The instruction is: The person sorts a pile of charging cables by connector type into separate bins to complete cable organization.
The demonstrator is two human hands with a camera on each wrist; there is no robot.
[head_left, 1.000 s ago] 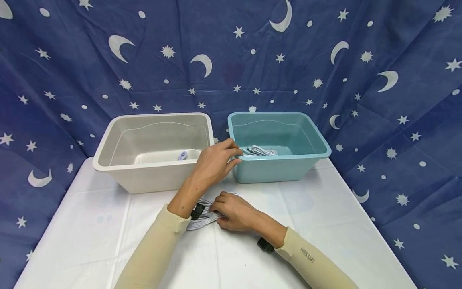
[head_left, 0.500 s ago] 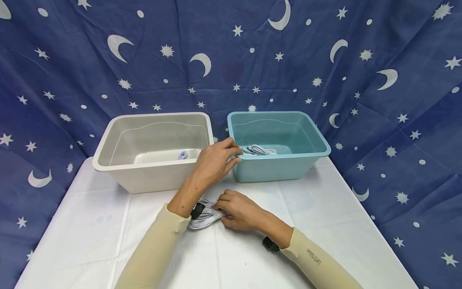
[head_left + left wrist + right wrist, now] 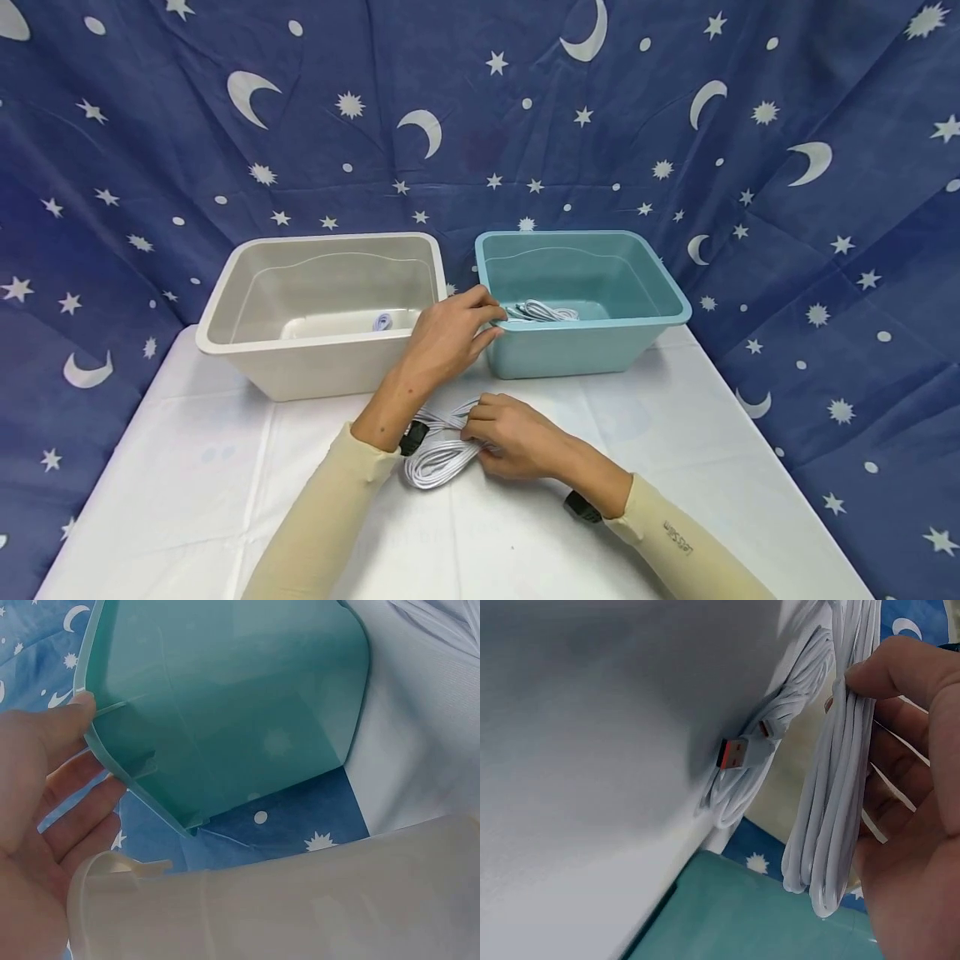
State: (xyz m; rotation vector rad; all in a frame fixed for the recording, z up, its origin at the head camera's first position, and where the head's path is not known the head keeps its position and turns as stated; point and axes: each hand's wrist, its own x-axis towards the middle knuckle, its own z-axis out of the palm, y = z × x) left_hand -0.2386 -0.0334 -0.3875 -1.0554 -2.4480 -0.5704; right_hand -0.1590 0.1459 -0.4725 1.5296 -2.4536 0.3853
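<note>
My right hand [image 3: 517, 437] pinches a bundled white cable [image 3: 829, 802] between thumb and fingers, and the bundle's looped end [image 3: 437, 465] reaches left, low over the table. Beside it on the cloth rests a second coiled white cable [image 3: 742, 784], its USB plug [image 3: 739, 754] showing in the right wrist view. With my left hand [image 3: 448, 333] I grip the rim of the teal bin [image 3: 570, 354] at its near left corner. In the left wrist view the thumb [image 3: 79, 705] touches that rim. The left wrist hides part of the cables in the head view.
A light grey bin [image 3: 315, 367] stands left of the teal one and holds a small pale coiled cable [image 3: 382, 322]. Several white cables [image 3: 543, 311] lie inside the teal bin. A star-patterned blue curtain [image 3: 480, 125] hangs behind the white-covered table [image 3: 187, 492].
My right hand has shifted a little to the right, drawing the bundled cable along and separating it from the one behind. The left hand stays on the teal bin's rim.
</note>
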